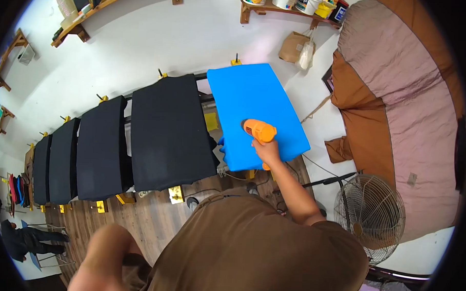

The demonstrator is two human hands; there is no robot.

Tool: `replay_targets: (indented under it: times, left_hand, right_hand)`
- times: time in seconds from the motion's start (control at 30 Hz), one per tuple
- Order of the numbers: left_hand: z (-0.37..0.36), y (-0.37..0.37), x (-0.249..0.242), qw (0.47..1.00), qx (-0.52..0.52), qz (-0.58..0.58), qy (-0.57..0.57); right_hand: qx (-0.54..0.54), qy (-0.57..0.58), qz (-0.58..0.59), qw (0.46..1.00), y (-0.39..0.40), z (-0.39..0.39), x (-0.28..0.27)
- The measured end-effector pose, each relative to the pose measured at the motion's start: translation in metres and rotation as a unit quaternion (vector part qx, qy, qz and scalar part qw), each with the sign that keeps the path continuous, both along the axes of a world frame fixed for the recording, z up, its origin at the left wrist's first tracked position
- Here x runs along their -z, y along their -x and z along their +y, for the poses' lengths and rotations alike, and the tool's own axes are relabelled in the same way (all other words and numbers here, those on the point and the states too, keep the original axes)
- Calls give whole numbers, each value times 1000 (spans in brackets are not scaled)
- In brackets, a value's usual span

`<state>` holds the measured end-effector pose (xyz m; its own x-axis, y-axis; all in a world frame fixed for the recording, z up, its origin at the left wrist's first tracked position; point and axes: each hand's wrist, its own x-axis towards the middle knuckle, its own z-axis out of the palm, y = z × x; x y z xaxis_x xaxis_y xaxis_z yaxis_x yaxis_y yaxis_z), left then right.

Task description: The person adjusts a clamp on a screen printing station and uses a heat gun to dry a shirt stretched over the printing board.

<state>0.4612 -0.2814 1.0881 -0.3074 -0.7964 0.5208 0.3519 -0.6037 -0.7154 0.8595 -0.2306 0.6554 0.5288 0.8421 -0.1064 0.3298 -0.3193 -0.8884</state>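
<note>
My right hand (pixel 266 150) is wrapped around the handle of an orange heat gun (pixel 262 130). Its dark nozzle points toward the upper left, close over a bright blue T-shirt (pixel 250 97) stretched flat over a board. Blue cloth bunches at the board's left edge. On the lower left only my bent left arm (pixel 106 254) shows; the hand itself is out of sight. Beside the blue shirt, a black T-shirt (pixel 169 133) covers the neighbouring board.
More black shirts (pixel 102 148) on boards run leftward along the wall. A wire-cage fan (pixel 369 217) stands at my right, near a large brown and pink cloth (pixel 398 115). Shelves hold tubs (pixel 307 3). Far left, another person (pixel 29 241) is beside a small table.
</note>
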Motion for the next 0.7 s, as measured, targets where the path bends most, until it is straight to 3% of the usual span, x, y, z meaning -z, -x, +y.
replay_targets:
  times: [0.03, 0.07, 0.1, 0.13, 0.2, 0.3, 0.37, 0.43, 0.5, 0.53, 0.6, 0.63, 0.7]
  left_hand:
    - [26, -17, 14, 977, 153, -126, -77]
    - [46, 13, 46, 994, 20, 62, 83]
    - [63, 44, 88, 933, -116, 244, 238]
    - [60, 29, 132, 872, -139, 162, 441]
    - [73, -4, 181, 653, -122, 195, 721]
    - [90, 15, 347, 533, -108, 192, 817]
    - [74, 29, 413, 491, -98, 182, 846]
    - [57, 38, 447, 318, 13, 142, 937]
    - [54, 32, 455, 307, 65, 130, 941]
    - [58, 30, 455, 296, 31, 159, 941]
    - [70, 24, 451, 295, -27, 203, 933]
    - [78, 20, 452, 295, -28, 204, 933]
    - [87, 13, 456, 291, -55, 213, 931]
  right_hand:
    - [-3, -8, 1, 1000, 3, 3, -1]
    - [14, -67, -81, 994, 7, 1, 1]
    - [35, -123, -161, 979, 10, -2, 3]
    - [38, -126, -157, 979, 10, -5, 1]
    - [17, -64, -32, 997, 7, -19, -3]
    - [21, -53, -28, 998, 8, -40, -3]
    - [32, -72, -55, 995, 12, -56, 1]
    - [41, -88, -83, 992, 15, -76, 5]
    - [20, -29, 84, 996, 15, -95, 8]
    - [19, -27, 84, 996, 21, -102, -1]
    - [40, -143, -148, 978, 34, -117, -19]
    - [41, -144, -147, 978, 36, -122, -17]
    - [47, -55, 118, 990, 36, -135, -20]
